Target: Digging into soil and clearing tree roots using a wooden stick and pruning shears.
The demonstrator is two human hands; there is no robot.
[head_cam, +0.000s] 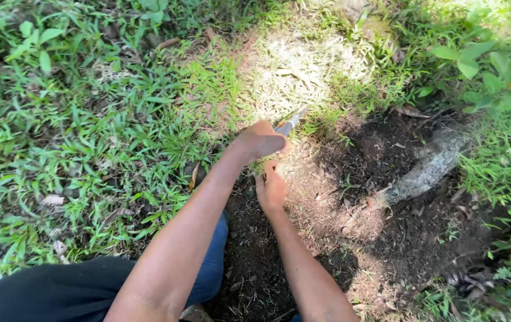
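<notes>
The left hand [260, 142] is clenching a knife [292, 122], blade angled out over grass just beyond; the right hand [271, 189] is pressing, fingers together, on soil [380, 155] beneath.

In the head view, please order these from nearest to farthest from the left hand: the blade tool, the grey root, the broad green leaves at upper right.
1. Blade tool: held in the left hand, sticking out up and right.
2. Grey root: on the dark soil, to the right.
3. Broad green leaves: upper right corner, farthest.
</notes>
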